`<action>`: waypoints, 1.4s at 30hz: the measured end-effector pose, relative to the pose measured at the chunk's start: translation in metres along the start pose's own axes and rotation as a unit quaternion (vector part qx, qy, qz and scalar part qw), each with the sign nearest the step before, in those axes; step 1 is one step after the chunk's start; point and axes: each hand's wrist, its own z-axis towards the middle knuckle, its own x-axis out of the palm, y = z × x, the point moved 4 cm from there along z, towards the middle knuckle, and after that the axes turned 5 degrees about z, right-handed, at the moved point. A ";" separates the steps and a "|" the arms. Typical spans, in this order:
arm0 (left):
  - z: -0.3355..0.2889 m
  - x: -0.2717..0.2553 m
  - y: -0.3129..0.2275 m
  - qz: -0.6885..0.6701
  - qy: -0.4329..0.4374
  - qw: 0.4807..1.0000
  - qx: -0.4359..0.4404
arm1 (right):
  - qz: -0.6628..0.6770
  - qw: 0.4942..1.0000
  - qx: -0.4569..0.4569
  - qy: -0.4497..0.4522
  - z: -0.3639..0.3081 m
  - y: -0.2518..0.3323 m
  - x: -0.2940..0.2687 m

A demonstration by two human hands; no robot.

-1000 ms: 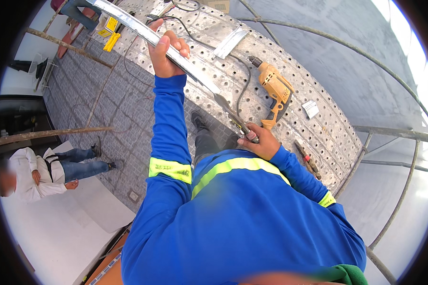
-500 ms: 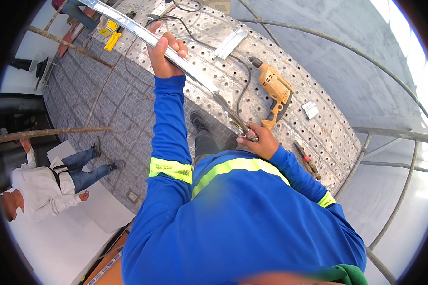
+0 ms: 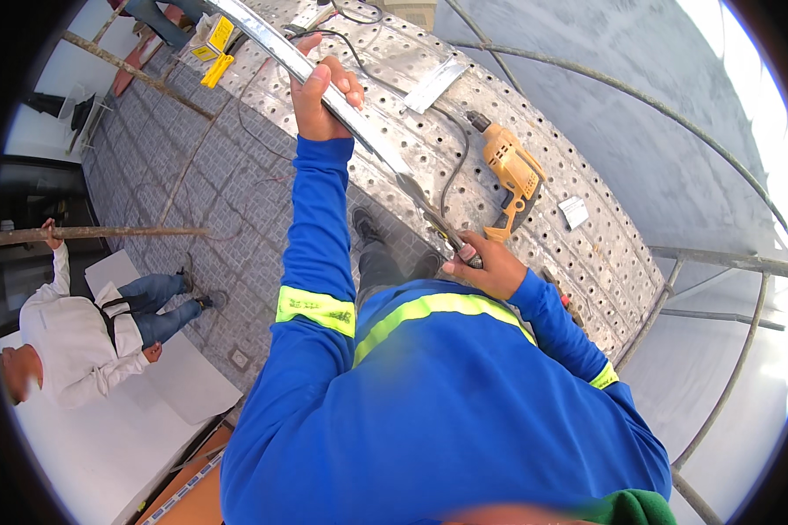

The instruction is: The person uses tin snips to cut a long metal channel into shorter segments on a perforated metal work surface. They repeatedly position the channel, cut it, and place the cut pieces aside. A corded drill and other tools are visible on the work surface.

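My left hand (image 3: 322, 103) is closed around a long, shiny metal channel (image 3: 267, 41), which slants from the upper left down toward my right hand. A pair of dark metal snips (image 3: 429, 208) meets the channel's lower end. My right hand (image 3: 497, 268) grips the handles of those snips close to my waist; its fingers partly cover them. Whether the blades bite into the metal cannot be made out. Just beyond the right hand a yellow corded drill (image 3: 513, 171) lies on its side on the perforated metal platform (image 3: 617, 280).
Offcuts of metal, one longer (image 3: 434, 85) and one small (image 3: 573, 212), lie on the platform. A red-handled tool (image 3: 571, 306) is half hidden by my right arm. Yellow packages (image 3: 219, 39) sit at the far left. Scaffold tubes (image 3: 622, 87) border the right. A person in white (image 3: 79, 350) stands below left.
My left hand and the channel have shifted slightly right in the picture, and the view has moved a little. My right forearm now covers more of the red-handled tool. Both grips stay the same.
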 end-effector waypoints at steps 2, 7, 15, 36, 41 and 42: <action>-0.001 0.000 0.002 0.010 0.005 1.000 -0.001 | 0.006 1.000 -0.002 0.005 -0.001 0.000 0.000; 0.001 0.001 0.003 0.010 0.004 1.000 0.004 | 0.025 1.000 0.015 -0.001 -0.001 -0.001 0.003; -0.003 -0.002 0.005 -0.015 -0.007 1.000 0.004 | -0.017 0.999 0.024 -0.020 -0.002 0.006 0.006; 0.001 0.000 0.015 0.010 -0.001 1.000 -0.018 | -0.023 0.998 0.047 0.019 0.001 -0.002 0.002; 0.003 0.002 0.016 0.016 0.009 1.000 -0.019 | -0.008 0.998 0.048 0.035 0.002 -0.005 0.000; 0.003 0.001 0.016 0.014 0.004 1.000 -0.018 | -0.006 0.998 0.050 0.037 0.002 -0.006 0.000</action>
